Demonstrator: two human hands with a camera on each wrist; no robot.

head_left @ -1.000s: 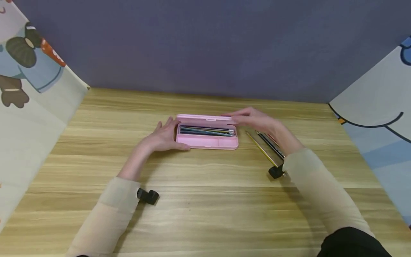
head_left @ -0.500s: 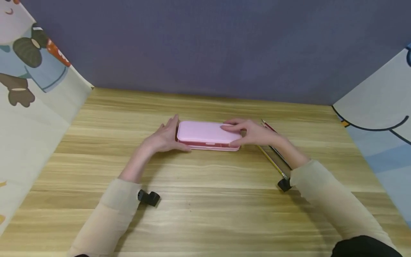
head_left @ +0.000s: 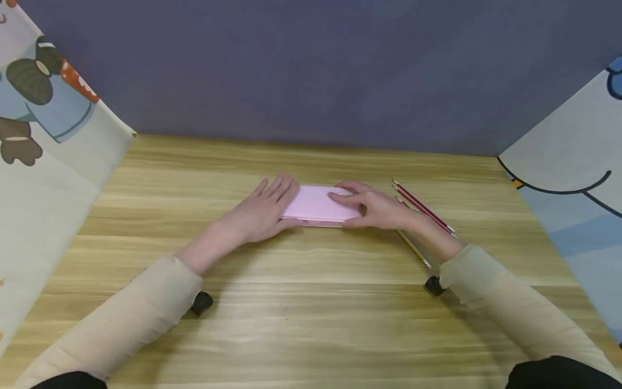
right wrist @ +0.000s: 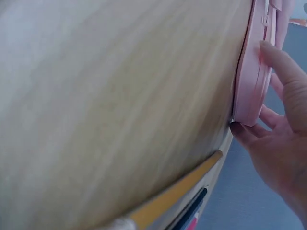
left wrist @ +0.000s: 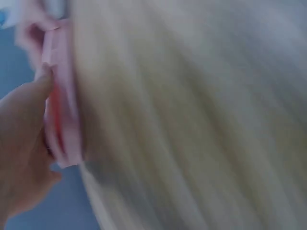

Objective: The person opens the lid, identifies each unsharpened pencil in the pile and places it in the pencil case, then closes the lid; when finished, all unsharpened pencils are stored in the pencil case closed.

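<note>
A pink pencil case (head_left: 313,202) lies on the wooden table, its lid lowered over the base. In the left wrist view, a reddish gap shows along the front of the case (left wrist: 56,110) at its left end. My left hand (head_left: 259,210) rests with straight fingers over the left part of the lid, thumb along the front edge. At the other end, my right hand (head_left: 384,209) grips the case with bent fingers, thumb at the front seam in the right wrist view. The pencils inside are hidden by the lid.
Right of the case lie red pencils (head_left: 425,208) and a yellow pencil (head_left: 413,248), partly under my right wrist. A dark pencil (right wrist: 189,211) shows beside the yellow one in the right wrist view. A dark blue panel (head_left: 320,75) stands behind the table (head_left: 311,324).
The lid has swung down toward me from standing open, hiding the pencils inside. My left hand has moved from the case's left end onto the lid; my right hand came forward with the lid.
</note>
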